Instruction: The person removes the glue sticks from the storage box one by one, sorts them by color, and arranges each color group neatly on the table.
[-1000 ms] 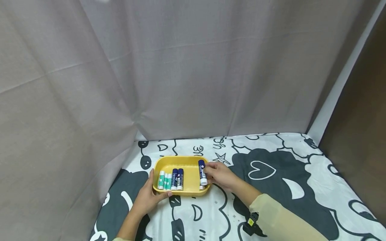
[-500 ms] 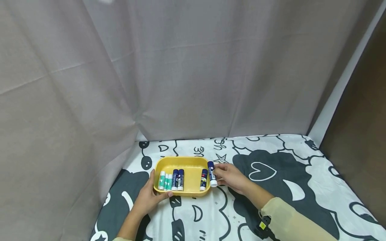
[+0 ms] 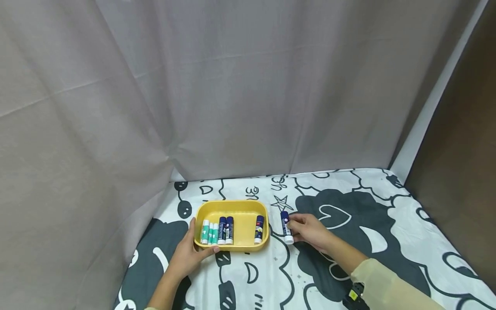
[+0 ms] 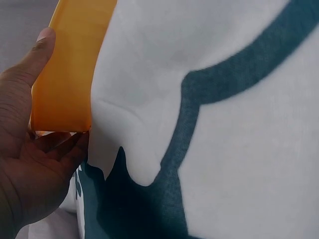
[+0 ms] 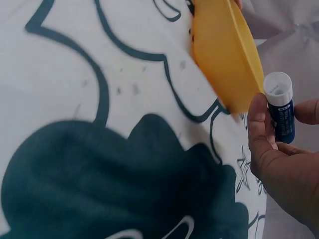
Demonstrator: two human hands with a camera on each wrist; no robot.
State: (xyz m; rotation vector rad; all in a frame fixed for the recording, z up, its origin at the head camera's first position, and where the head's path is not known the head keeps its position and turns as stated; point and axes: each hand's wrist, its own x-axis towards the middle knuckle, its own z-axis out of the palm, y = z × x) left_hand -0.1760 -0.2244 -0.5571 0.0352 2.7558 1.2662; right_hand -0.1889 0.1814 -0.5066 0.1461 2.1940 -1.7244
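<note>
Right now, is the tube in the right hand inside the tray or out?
Out: the right hand holds the tube beside the yellow tray.

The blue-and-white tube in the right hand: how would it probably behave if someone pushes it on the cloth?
Pushed sideways, the tube would probably roll, because its body is round. It seems stiff: no bend shows where the right hand pinches it. Stood on end, it might tip, being tall and narrow.
</note>
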